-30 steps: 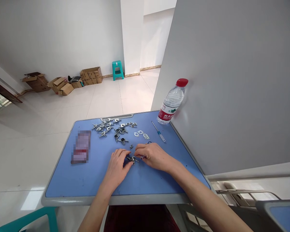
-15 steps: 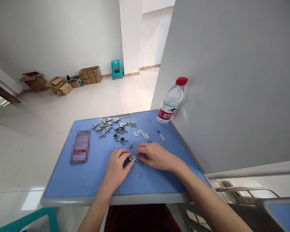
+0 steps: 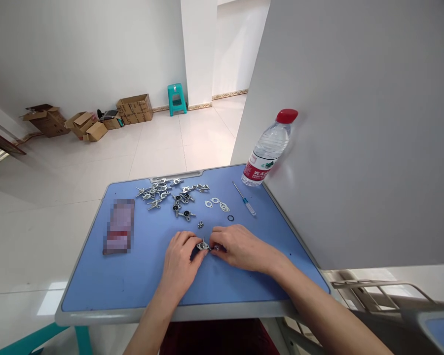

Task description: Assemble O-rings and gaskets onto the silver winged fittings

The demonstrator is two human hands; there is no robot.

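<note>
Both hands are working close together over the near half of the desk (image 3: 140, 283), about midway between its left and right edges. Thumb and fingers of the left hand (image 3: 179, 257) are closing around a small metal part (image 3: 203, 246), with a thin pin standing up from it. Just beside it, the right hand (image 3: 240, 247) is curling its fingers nearly closed around a small clear-looking piece (image 3: 217, 247); what that piece is, I can't tell from here.

That pinch is looking like the weak spot to me: only fingertips are steadying the part, so a sideways push from the right hand could be tipping it or knocking the pin askew. Little metal bits (image 3: 200, 224) are lying just beyond the fingertips, towards the far edge, where a careless knuckle could be scattering them. A black ring (image 3: 231, 221) is sitting loose near the right hand, and a dragging knuckle might be carrying it off. Further towards the right edge, a screwdriver (image 3: 249, 207) is lying aslant, and a bumped handle could be setting it rolling.
</note>
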